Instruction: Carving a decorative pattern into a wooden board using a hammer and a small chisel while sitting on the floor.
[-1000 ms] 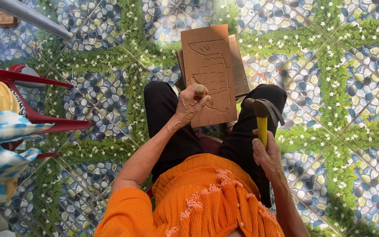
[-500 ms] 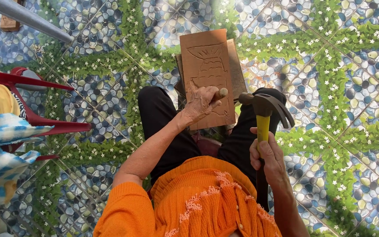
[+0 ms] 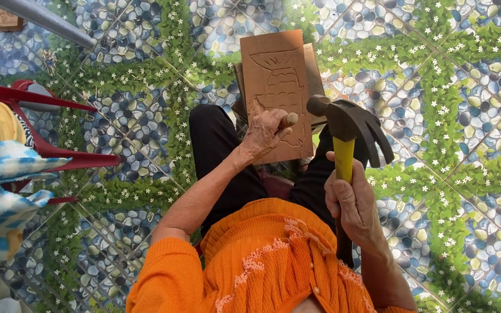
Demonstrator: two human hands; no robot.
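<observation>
A brown wooden board with a carved fish-like outline rests between my knees, leaning away from me. My left hand is closed around a wooden-handled chisel whose tip meets the board's lower part. My right hand grips the yellow handle of a claw hammer; its dark head hangs just right of the chisel's butt. I wear an orange knitted top and black trousers.
A red plastic chair stands at the left with blue-checked cloth draped over it. A grey pipe crosses the top left. The floor is tiled with a pebble-and-grass pattern. A second board lies behind the carved one.
My right hand has raised the hammer and swung its head closer to the chisel. My left hand stays on the chisel at the board.
</observation>
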